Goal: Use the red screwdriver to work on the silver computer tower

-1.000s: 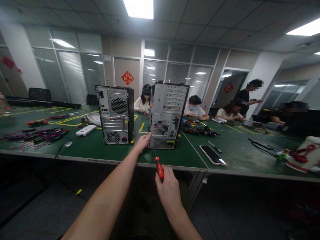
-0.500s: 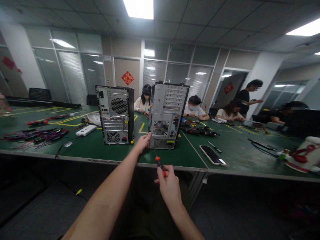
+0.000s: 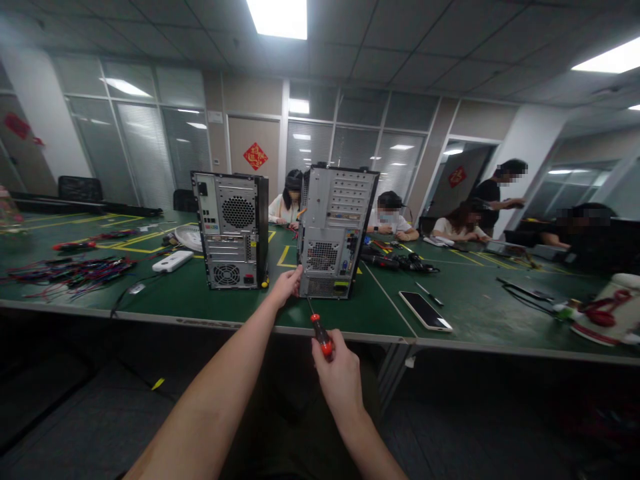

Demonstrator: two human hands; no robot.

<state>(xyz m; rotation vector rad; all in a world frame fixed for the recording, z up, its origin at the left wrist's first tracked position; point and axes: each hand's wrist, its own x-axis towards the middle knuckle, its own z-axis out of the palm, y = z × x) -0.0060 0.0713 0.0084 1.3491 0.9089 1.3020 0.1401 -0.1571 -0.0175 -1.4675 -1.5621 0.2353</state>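
Two grey and black computer towers stand upright with their ports facing me. My left hand grips the lower left edge of the right computer tower; some of its fingers are hidden. In my right hand is a screwdriver with a black and red handle, held near the handle's end. Its thin shaft slants up to the bottom left corner of that tower's rear panel. I cannot make out whether the tip sits in a screw. The left computer tower stands apart, untouched.
Bundled coloured wires and a white power-bank-like box lie to the left. On the right are a phone, a pen-like tool and a whitish bag. Several people work across the green table.
My right hand's fingers have shifted on the screwdriver handle, uncovering more of its red end. The left hand and both towers stay in place.
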